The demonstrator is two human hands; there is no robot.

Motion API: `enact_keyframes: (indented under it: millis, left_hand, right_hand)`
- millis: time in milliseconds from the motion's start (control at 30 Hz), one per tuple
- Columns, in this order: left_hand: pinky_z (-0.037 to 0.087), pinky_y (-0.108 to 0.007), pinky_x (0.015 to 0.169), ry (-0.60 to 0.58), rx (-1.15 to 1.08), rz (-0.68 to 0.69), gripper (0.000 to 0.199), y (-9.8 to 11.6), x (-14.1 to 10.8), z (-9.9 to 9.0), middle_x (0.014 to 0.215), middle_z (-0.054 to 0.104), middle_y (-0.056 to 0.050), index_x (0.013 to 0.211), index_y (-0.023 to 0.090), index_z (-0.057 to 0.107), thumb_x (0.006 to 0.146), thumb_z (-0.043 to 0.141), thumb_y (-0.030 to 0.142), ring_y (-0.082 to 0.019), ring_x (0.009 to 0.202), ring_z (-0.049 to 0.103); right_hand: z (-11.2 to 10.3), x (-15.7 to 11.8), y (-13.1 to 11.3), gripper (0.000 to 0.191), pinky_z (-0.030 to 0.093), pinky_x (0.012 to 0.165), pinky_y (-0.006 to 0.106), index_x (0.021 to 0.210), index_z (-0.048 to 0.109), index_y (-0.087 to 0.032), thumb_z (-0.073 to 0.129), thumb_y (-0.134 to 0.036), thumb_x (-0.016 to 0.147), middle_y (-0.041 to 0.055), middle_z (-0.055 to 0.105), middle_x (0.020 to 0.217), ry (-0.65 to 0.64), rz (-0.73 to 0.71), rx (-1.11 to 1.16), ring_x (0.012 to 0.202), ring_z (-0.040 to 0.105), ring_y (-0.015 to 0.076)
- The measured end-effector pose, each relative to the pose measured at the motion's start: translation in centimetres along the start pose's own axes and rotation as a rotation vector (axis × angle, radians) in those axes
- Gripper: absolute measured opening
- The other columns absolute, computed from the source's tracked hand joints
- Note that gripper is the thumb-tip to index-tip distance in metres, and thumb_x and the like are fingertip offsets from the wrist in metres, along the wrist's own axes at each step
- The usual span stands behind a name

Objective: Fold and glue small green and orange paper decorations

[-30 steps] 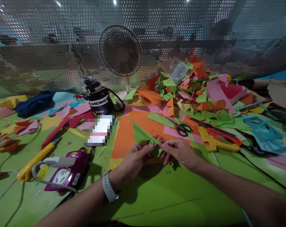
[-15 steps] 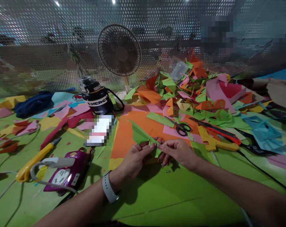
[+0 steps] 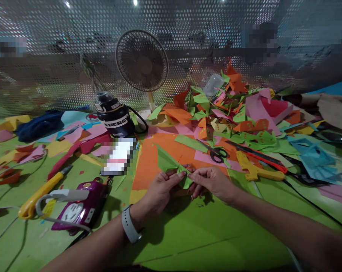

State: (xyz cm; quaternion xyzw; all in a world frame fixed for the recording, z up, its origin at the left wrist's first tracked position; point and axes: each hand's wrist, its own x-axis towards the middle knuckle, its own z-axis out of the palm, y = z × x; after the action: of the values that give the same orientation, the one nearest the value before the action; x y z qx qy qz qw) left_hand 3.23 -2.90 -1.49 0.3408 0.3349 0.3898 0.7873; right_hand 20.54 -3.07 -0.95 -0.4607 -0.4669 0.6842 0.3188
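A folded piece of green paper (image 3: 167,160) is held between my two hands, its long pointed end rising to the upper left. My left hand (image 3: 163,189) is closed on the paper's near part, thumb on top. With thumb and fingertips, my right hand (image 3: 212,183) pinches the paper's right side close to the left thumb. What lies right between the fingertips is too small to make out. Beneath the paper are orange sheets (image 3: 148,170) on the green table (image 3: 199,234). Black-handled scissors (image 3: 218,155) lie just beyond my right hand.
A yellow glue gun (image 3: 257,170) lies to the right, cable trailing. On the left are a phone (image 3: 120,156), a purple power socket (image 3: 83,206) and a yellow-handled tool (image 3: 40,194). A dark bottle (image 3: 114,117), a fan (image 3: 142,60) and heaped paper scraps (image 3: 233,113) stand behind.
Almost nothing differs. Both hands keep their grip on the green paper in the same place, and the view has shifted very slightly.
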Motion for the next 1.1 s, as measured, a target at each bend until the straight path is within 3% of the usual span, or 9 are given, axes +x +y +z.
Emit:
enact_keyframes:
  millis: [1100]
  left_hand:
    - [0.052, -0.030, 0.075, -0.017, 0.027, 0.046, 0.021, 0.00, -0.06, 0.14, 0.088, 0.073, -0.006, 0.091, 0.017, 0.074, 0.076, 0.074, 0.032, -0.016, 0.075, 0.065]
  right_hand:
    - [0.27, -0.02, -0.12, 0.038, 0.048, 0.042, 0.020, 0.060, 0.060, -0.015, 0.079, -0.048, 0.063, -0.0009, 0.066, 0.053, 0.037, -0.005, 0.039, 0.041, 0.062, 0.0102]
